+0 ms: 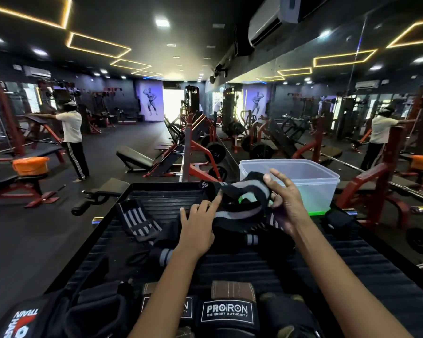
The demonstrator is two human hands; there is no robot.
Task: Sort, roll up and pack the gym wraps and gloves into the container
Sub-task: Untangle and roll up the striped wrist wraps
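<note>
Nearest the camera, along the near edge of the counter, lies a row of black gloves; the middle glove shows a white "PROIRON" label, and another glove at the near left corner carries red and white print.

Both forearms reach forward over this row. The left hand lies palm down on the dark pile in the middle of the counter, fingers spread and nearly straight, its forefinger stretched up to touch the black-and-grey wrap; its grip is released, closing on nothing. The right hand is raised beside it, palm turned left, with the thumb and lower fingers curled into the right end of that same wrap while the forefinger and middle finger point up and away. So the right grip is grasping the wrap, which hangs bunched and looped just above the counter, in front of the near wall of the clear plastic container.

The container stands at the far right end of the counter, its top open. A striped wrap lies flat on the left part of the counter, apart from the hands. Ribbed counter surface lies open between the pile and the gloves. To the far left a person stands at a gym machine.
</note>
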